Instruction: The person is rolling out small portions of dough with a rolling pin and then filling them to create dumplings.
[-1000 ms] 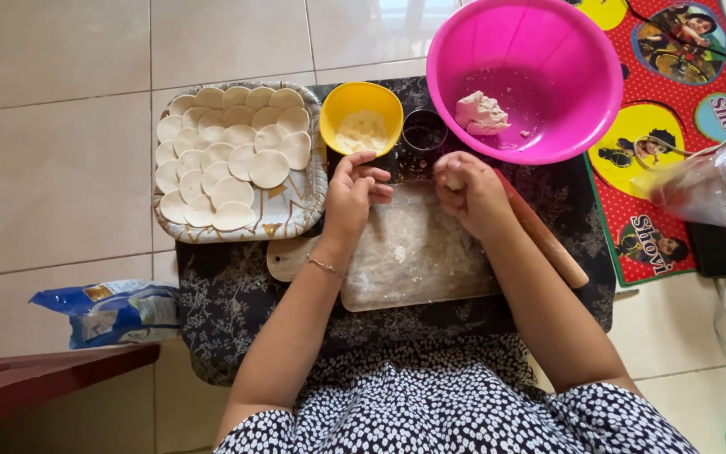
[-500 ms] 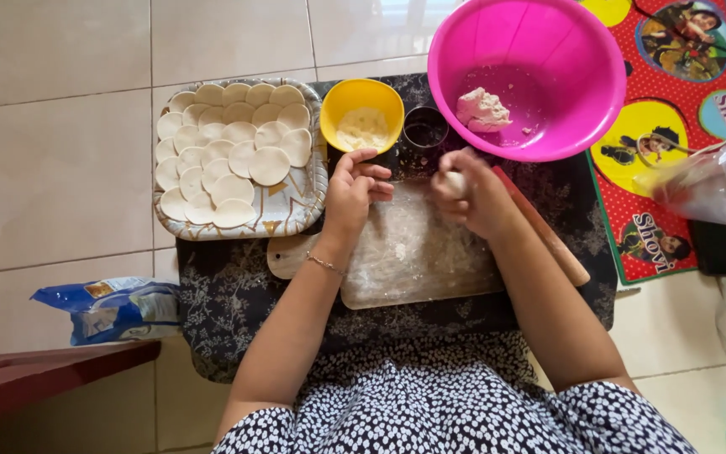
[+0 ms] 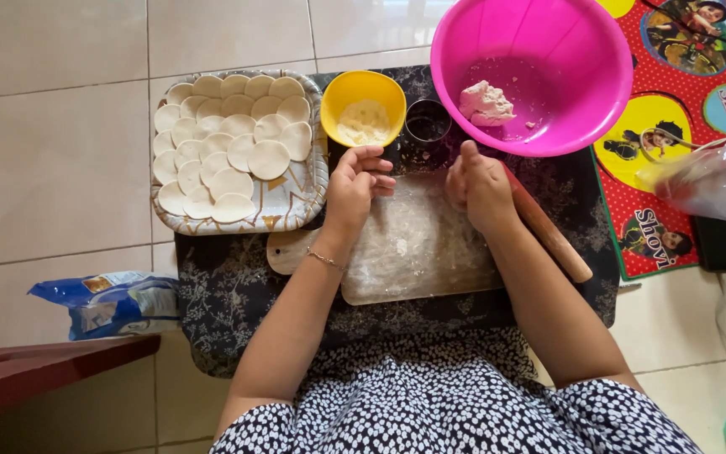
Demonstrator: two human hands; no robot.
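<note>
A: Tiled floor (image 3: 60, 168), dark cloth (image 3: 237, 303), floured board (image 3: 418, 252). Progress?

B: Tray (image 3: 296, 214) left of the fingers holds many cut discs (image 3: 233, 151); one dough lump (image 3: 486, 102) remains in the pink bowl (image 3: 581, 50) beyond them.

A: Hands?

B: Left hand (image 3: 356, 183) half-curled, empty; right hand (image 3: 481, 181) closed, contents unclear. Versus 0.5 s ago: hands slightly wider apart.

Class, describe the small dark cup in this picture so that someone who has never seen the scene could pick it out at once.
Start at the big pink bowl at the top of the dark patterned cloth. Just left of its rim, beside the yellow bowl, stands the small dark cup, above the floured board. It is the smallest of the three vessels, and the only dark one.
</note>
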